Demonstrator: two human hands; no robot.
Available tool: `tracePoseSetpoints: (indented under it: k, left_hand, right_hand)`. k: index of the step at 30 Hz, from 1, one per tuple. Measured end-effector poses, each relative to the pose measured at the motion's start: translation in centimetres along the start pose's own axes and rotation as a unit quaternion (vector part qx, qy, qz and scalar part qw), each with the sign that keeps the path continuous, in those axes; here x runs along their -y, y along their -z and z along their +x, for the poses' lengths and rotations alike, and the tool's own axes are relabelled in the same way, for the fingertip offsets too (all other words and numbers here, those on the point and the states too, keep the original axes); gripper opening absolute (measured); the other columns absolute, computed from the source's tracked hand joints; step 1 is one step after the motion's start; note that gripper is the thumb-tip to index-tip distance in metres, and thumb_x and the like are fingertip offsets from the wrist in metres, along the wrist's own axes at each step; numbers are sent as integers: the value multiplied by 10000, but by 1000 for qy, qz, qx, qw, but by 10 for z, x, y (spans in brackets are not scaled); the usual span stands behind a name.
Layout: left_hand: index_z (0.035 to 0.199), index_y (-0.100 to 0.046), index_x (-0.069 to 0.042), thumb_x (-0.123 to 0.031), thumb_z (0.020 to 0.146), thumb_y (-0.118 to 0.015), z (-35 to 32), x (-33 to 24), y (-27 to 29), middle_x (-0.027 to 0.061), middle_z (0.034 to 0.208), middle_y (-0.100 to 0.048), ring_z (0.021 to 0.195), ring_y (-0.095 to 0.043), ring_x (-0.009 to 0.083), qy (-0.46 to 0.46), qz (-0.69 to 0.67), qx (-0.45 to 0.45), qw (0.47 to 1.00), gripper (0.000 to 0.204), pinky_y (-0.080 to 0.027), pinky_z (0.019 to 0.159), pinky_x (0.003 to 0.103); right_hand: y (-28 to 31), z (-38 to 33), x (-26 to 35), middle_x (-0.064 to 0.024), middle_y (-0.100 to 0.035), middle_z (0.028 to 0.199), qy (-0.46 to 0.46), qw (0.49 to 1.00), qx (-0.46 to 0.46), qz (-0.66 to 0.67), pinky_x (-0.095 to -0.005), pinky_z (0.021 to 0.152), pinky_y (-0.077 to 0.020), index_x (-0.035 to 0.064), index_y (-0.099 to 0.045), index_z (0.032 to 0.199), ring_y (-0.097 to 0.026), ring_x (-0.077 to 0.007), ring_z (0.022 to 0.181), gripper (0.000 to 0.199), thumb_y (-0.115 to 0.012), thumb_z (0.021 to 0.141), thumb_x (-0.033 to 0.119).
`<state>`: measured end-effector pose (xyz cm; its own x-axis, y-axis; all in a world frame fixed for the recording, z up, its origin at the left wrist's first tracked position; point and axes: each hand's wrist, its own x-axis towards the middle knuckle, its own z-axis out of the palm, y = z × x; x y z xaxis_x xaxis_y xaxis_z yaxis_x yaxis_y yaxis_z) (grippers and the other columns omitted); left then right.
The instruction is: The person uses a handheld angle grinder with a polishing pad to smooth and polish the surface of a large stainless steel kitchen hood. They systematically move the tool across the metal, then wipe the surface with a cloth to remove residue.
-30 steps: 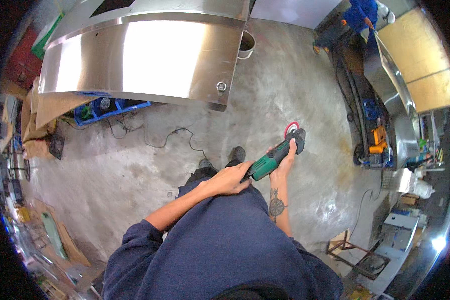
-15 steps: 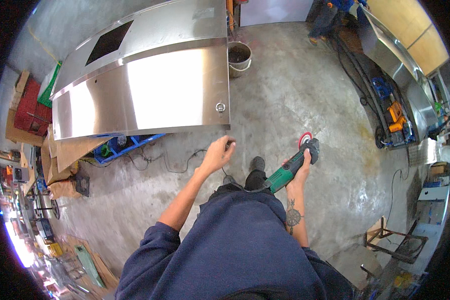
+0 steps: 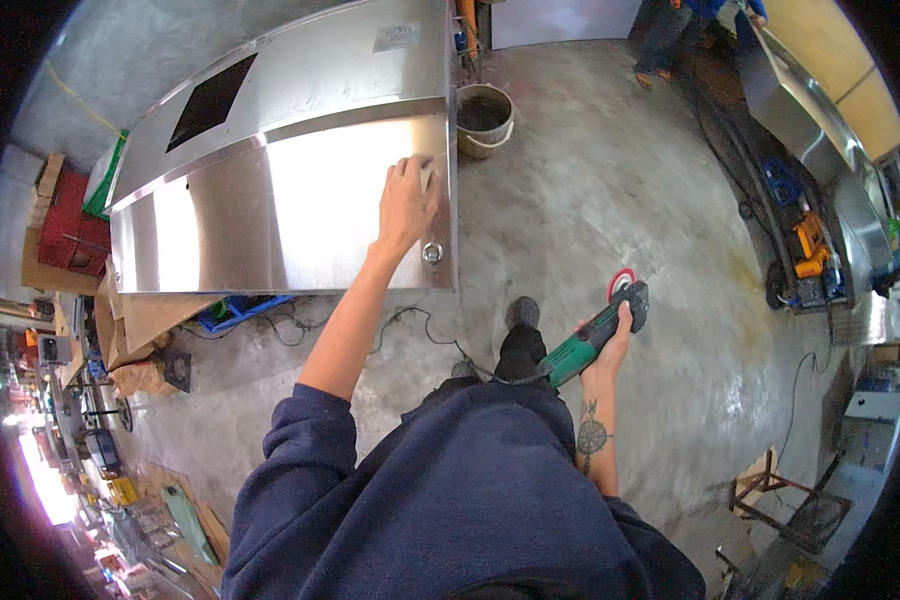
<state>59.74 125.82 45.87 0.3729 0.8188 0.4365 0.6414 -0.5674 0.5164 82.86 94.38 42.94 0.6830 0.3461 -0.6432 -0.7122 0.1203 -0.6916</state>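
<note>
Right hand [image 3: 610, 352] wraps the green-black grinder [image 3: 580, 350], right of centre: probably dense, rigid, best held by its body. Left hand [image 3: 405, 207], fingers bent, grip unclear, overlaps the likely slick steel cabinet [image 3: 310, 210], upper left.

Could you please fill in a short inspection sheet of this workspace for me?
Surface: grey concrete floor, scuffed, with a yellowish-brown stain at right.
Job's things: green-and-black power tool with a red-rimmed disc; large shiny metal housing ahead.
Clutter: bucket beside the housing; blue crate, mostly hidden beneath it.
Grips: left grip over the housing's right end, contact unclear; right grip closed around the power tool.
Cables: dark cable winding over the floor near the feet.
Surroundings: another person, partly in view, upper right; red box at left.
</note>
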Motion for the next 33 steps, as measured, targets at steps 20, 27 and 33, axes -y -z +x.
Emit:
tracePoseSetpoints:
  k: [20, 27, 33]
  left_hand:
    - [1378, -678, -45, -237, 984, -779, 21, -16, 60, 130, 1261, -660, 1130, -576, 332, -8, 213, 32, 976, 450, -483, 992, 476]
    - [1335, -699, -46, -201, 961, -800, 21, -3, 100, 115, 1211, -669, 1132, -582, 311, -64, 219, 124, 966, 417, -486, 1006, 467]
    - [1216, -729, -61, -294, 946, -825, 18, -24, 87, 115, 1144, -655, 1071, -557, 301, -35, 261, 109, 959, 370, -465, 979, 475]
  right_hand:
    - [-27, 31, 14, -94, -653, 797, -117, 986, 74, -97, -400, 571, -596, 44, -623, 960, -703, -260, 627, 595, -779, 940, 618]
    - [-34, 32, 19, -99, -650, 811, -129, 984, 74, -99, -403, 563, -598, 46, -599, 961, -693, -260, 614, 538, -798, 955, 545]
    - [-31, 28, 21, -96, -650, 807, -123, 984, 78, -105, -405, 574, -597, 49, -617, 971, -701, -265, 630, 543, -782, 957, 565]
